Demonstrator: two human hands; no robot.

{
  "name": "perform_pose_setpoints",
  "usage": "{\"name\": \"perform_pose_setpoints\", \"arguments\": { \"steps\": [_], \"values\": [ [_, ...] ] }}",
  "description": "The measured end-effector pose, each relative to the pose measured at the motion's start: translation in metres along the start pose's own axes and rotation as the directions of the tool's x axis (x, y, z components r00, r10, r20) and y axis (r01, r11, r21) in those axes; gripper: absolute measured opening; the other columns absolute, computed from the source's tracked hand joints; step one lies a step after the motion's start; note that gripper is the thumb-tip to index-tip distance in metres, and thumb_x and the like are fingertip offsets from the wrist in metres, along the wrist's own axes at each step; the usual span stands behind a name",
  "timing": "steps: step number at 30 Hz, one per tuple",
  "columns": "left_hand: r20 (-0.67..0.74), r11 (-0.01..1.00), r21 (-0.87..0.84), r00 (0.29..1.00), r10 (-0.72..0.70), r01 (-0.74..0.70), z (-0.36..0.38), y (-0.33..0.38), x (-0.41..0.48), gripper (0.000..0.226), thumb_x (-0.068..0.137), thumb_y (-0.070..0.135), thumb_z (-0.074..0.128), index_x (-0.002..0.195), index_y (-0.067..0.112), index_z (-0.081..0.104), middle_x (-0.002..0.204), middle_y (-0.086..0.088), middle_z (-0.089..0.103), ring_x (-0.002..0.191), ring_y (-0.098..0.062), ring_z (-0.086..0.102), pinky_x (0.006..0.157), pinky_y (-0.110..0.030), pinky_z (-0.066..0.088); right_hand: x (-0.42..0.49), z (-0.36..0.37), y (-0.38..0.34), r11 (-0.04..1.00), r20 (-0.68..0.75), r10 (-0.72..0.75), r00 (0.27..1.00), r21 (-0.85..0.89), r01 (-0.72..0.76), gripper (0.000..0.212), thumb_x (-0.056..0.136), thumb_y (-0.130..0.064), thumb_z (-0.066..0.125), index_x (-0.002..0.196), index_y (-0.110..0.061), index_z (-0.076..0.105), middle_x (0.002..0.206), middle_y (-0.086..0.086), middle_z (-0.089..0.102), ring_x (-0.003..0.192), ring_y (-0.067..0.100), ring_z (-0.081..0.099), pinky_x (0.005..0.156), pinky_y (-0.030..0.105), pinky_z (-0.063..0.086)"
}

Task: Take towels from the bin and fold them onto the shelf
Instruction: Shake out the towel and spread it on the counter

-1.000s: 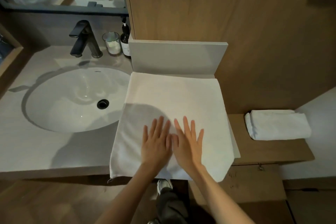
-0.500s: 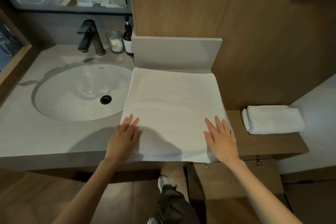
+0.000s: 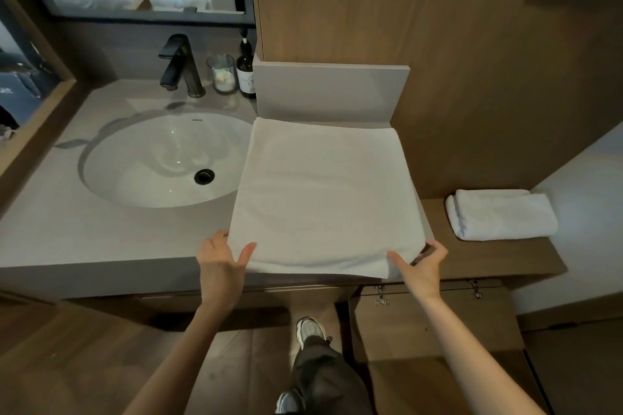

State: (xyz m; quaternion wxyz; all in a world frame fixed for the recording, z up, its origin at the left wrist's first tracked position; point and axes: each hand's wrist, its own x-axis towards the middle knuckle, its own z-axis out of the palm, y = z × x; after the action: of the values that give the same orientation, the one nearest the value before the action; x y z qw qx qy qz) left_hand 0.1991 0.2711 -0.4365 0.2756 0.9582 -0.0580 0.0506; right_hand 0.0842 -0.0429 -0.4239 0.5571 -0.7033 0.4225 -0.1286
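A white towel (image 3: 323, 192) lies spread flat and square on the grey counter (image 3: 101, 232), right of the sink. My left hand (image 3: 219, 256) pinches its near left corner, thumb on top. My right hand (image 3: 419, 263) pinches the near right corner the same way. Both corners are slightly lifted off the counter edge. A folded white towel (image 3: 502, 214) rests on the lower wooden shelf (image 3: 499, 256) to the right. The bin is not in view.
A white sink basin (image 3: 151, 165) with a black faucet (image 3: 180, 66) sits to the left. A glass jar (image 3: 222, 74) and a dark bottle (image 3: 246, 72) stand behind it. A grey backsplash panel (image 3: 330, 91) and wooden wall rise behind the towel. My legs and shoes are below.
My hands slid apart from the towel's middle to its near corners, then went from pressing flat to gripping both corners.
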Motion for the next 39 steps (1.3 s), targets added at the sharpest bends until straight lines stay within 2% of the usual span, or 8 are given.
{"name": "perform_pose_setpoints", "arguments": {
  "steps": [6, 10, 15, 20, 24, 29, 35, 39],
  "values": [
    [0.203, 0.953, -0.138, 0.949, -0.240, 0.270, -0.013, 0.007, 0.012, 0.033, 0.091, 0.042, 0.060, 0.101, 0.013, 0.052, 0.095, -0.006, 0.059, 0.092, -0.024, 0.058, 0.084, -0.041, 0.050, 0.001, -0.006, -0.005, 1.000, -0.003, 0.017, 1.000, -0.003, -0.017, 0.053, 0.085, -0.008, 0.070, 0.123, -0.014, 0.033, 0.099, 0.000, 0.053, 0.099, 0.025, 0.056, 0.081, 0.034, 0.048],
    [0.253, 0.914, -0.273, 0.939, -0.232, 0.299, -0.022, 0.007, 0.000, 0.033, 0.090, 0.035, 0.064, 0.099, 0.009, 0.046, 0.079, -0.004, 0.051, 0.076, -0.021, 0.054, 0.063, -0.028, 0.040, 0.002, -0.020, -0.010, 0.984, 0.001, -0.100, 0.995, -0.149, 0.099, 0.043, 0.090, -0.013, 0.065, 0.128, -0.010, 0.045, 0.117, 0.009, 0.056, 0.109, 0.025, 0.055, 0.089, 0.033, 0.046],
    [0.347, 0.942, -0.104, 0.899, -0.267, 0.320, -0.023, 0.011, -0.028, 0.056, 0.082, 0.036, 0.074, 0.115, 0.009, 0.038, 0.098, -0.002, 0.054, 0.088, -0.025, 0.063, 0.072, -0.035, 0.053, 0.010, -0.034, -0.015, 0.934, -0.001, -0.207, 0.978, -0.298, 0.197, 0.042, 0.091, -0.014, 0.065, 0.130, -0.009, 0.050, 0.128, 0.011, 0.055, 0.116, 0.026, 0.054, 0.098, 0.040, 0.047],
    [0.058, 0.993, 0.018, 0.991, 0.117, -0.118, -0.022, 0.036, -0.030, 0.047, 0.085, 0.030, 0.070, 0.125, 0.014, 0.051, 0.121, -0.007, 0.051, 0.106, -0.025, 0.054, 0.086, -0.037, 0.048, 0.017, -0.044, -0.029, 0.910, 0.005, -0.237, 0.971, -0.348, 0.224, 0.043, 0.091, -0.008, 0.062, 0.132, -0.011, 0.046, 0.124, 0.008, 0.057, 0.107, 0.023, 0.056, 0.091, 0.038, 0.048],
    [0.255, 0.883, 0.103, 0.871, 0.421, -0.457, -0.005, 0.070, 0.019, 0.035, 0.100, 0.021, 0.046, 0.134, 0.023, 0.054, 0.139, -0.004, 0.050, 0.124, -0.027, 0.049, 0.104, -0.038, 0.036, 0.023, -0.047, -0.035, 0.834, 0.084, -0.330, 0.940, -0.440, 0.332, 0.045, 0.093, -0.001, 0.055, 0.132, -0.022, 0.045, 0.117, 0.006, 0.059, 0.089, 0.021, 0.060, 0.085, 0.044, 0.054],
    [0.592, 0.811, 0.246, 0.744, 0.308, -0.531, 0.019, 0.083, 0.065, 0.045, 0.106, 0.033, 0.019, 0.150, 0.038, 0.024, 0.161, 0.003, 0.011, 0.148, -0.029, 0.004, 0.119, -0.048, 0.002, 0.037, -0.048, -0.033, 0.720, 0.208, -0.278, 0.938, -0.601, 0.347, 0.037, 0.095, 0.002, 0.046, 0.113, -0.022, 0.067, 0.128, 0.009, 0.058, 0.104, 0.025, 0.061, 0.080, 0.030, 0.052],
    [0.391, 0.755, 0.336, 0.812, 0.432, -0.563, 0.021, 0.060, 0.052, 0.037, 0.102, 0.034, 0.035, 0.133, 0.038, 0.053, 0.136, -0.001, 0.053, 0.112, -0.031, 0.053, 0.090, -0.046, 0.043, 0.049, -0.043, -0.041, 0.585, 0.217, -0.295, 0.931, -0.729, 0.356, 0.039, 0.097, -0.001, 0.045, 0.128, -0.017, 0.061, 0.135, 0.009, 0.054, 0.112, 0.031, 0.057, 0.090, 0.042, 0.051],
    [0.328, 0.766, 0.299, 0.815, 0.478, -0.569, 0.014, 0.056, 0.022, 0.044, 0.097, 0.045, 0.027, 0.117, 0.037, 0.065, 0.110, 0.002, 0.062, 0.087, -0.025, 0.057, 0.078, -0.040, 0.041, 0.062, -0.023, -0.066, 0.420, 0.262, -0.352, 0.899, -0.814, 0.402, 0.049, 0.092, 0.008, 0.039, 0.128, -0.018, 0.061, 0.130, 0.010, 0.055, 0.113, 0.032, 0.051, 0.085, 0.042, 0.048]
  ]
}}
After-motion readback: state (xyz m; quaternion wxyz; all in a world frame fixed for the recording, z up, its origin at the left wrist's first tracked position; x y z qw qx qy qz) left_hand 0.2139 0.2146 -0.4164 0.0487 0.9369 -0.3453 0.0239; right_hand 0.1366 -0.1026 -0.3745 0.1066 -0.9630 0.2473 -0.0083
